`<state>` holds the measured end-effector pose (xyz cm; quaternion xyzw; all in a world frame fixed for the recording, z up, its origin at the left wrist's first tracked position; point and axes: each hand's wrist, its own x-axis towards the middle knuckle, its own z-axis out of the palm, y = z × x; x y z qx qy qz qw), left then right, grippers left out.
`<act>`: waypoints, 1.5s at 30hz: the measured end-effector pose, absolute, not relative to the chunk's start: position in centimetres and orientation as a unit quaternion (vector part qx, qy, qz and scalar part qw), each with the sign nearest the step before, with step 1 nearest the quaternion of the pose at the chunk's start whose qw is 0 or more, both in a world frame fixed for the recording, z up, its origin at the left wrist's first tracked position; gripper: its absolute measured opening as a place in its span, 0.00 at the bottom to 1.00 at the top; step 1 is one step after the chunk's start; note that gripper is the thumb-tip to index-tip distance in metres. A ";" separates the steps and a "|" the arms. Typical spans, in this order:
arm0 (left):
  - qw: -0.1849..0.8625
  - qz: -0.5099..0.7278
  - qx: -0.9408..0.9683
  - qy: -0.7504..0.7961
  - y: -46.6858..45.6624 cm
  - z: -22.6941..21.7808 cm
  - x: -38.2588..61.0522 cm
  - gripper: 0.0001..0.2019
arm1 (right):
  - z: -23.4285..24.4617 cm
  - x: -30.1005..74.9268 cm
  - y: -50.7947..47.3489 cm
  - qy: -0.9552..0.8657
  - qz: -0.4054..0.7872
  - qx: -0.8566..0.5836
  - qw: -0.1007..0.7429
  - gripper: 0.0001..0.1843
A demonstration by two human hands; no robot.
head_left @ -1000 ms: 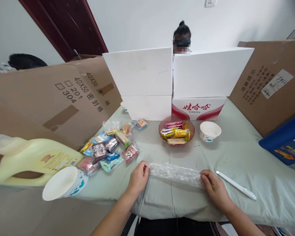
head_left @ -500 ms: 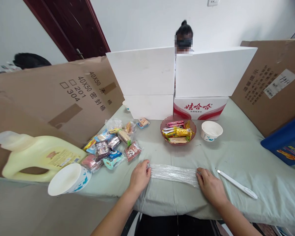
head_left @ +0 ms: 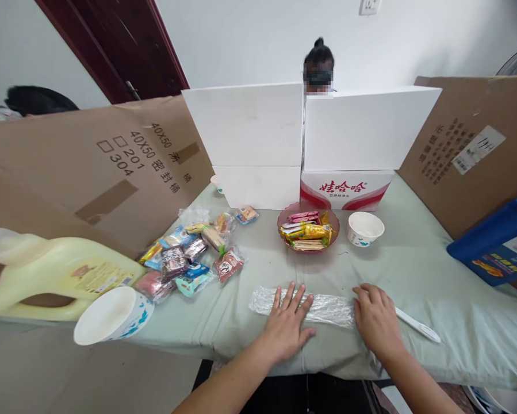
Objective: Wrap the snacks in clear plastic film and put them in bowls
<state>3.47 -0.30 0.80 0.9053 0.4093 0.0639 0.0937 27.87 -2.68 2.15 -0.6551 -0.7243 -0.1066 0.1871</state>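
A folded strip of clear, crinkled plastic film (head_left: 331,310) lies flat across the cloth in front of me. My left hand (head_left: 287,322) rests on it with fingers spread, pressing down near its middle. At the strip's right end is my right hand (head_left: 376,319), palm down with its fingers stretched forward and slightly bent. Nothing shows in its grasp. A slim white tool (head_left: 420,326), perhaps a cutter, lies just right of that hand, which hides its far end.
Beyond the film stand a pink glass bowl (head_left: 284,238) of wrapped snacks and a paper bowl (head_left: 365,230). Left are packaged snacks (head_left: 174,263), a tilted paper bowl (head_left: 111,316) and a yellow jug (head_left: 64,276). A blue bottle (head_left: 495,241) lies right. Boxes (head_left: 245,126) wall the back; a person sits behind.
My left hand has let go of the film's left end and moved right onto its middle, fingers spreading. My right hand has shifted slightly right, off the film's end toward the white tool.
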 end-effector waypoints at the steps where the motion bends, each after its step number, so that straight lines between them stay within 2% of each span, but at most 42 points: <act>1: 0.093 0.063 0.905 0.409 -0.3 0.7 3.5 0.36 | 2.4 27.0 -2.6 -0.744 -0.100 -0.630 0.200 0.15; 3: 0.088 0.064 0.906 0.408 -0.3 0.7 3.4 0.35 | 2.4 24.9 -2.6 -0.805 -0.067 -0.556 0.197 0.22; 5: 0.077 0.067 0.908 0.406 -0.1 0.7 2.8 0.36 | 1.6 23.3 -2.7 -0.853 -0.035 -0.494 0.162 0.33; 7: 0.060 0.073 0.910 0.405 0.2 0.5 1.2 0.37 | 0.5 22.9 -3.2 -0.864 -0.017 -0.486 0.131 0.42; 11: 0.016 0.090 0.893 0.440 1.0 0.2 -3.9 0.34 | -0.8 25.2 -5.8 -0.837 -0.029 -0.534 0.120 0.46; 16: -0.021 0.144 0.832 0.535 -0.4 1.0 -4.3 0.23 | -0.9 27.9 -9.2 -0.833 -0.092 -0.528 0.135 0.40; 20: 0.075 0.164 0.847 0.501 -2.1 2.3 1.6 0.15 | -0.2 28.5 -10.4 -0.833 -0.080 -0.520 0.173 0.24; 23: 0.089 0.167 0.857 0.479 -2.5 2.5 5.5 0.15 | 0.9 29.1 -11.1 -0.832 -0.036 -0.513 0.209 0.15; 28: 0.103 0.170 0.907 0.371 -2.5 1.6 7.1 0.19 | 3.9 30.1 -12.3 -0.875 -0.039 -0.418 0.241 0.09; 30: 0.120 0.165 0.928 0.312 -2.6 1.3 6.7 0.19 | 5.4 30.1 -12.5 -0.895 0.010 -0.376 0.240 0.06; 33: 0.142 0.155 0.944 0.253 -3.0 1.3 6.0 0.17 | 7.6 29.7 -12.0 -0.892 0.182 -0.354 0.214 0.08; 36: 0.164 0.150 0.946 0.238 -3.0 1.6 5.6 0.16 | 8.8 29.6 -9.5 -0.829 0.317 -0.426 0.177 0.14; 38: 0.179 0.142 0.944 0.238 -2.9 1.9 5.5 0.15 | 8.8 29.6 -6.4 -0.784 0.338 -0.490 0.177 0.16; 41: 0.196 0.132 0.940 0.245 -2.6 2.2 5.6 0.13 | 7.6 29.6 -0.9 -0.727 0.326 -0.582 0.163 0.12; 45: 0.215 0.126 0.936 0.250 -2.4 2.4 5.7 0.13 | 5.5 29.1 4.4 -0.708 0.313 -0.615 0.151 0.11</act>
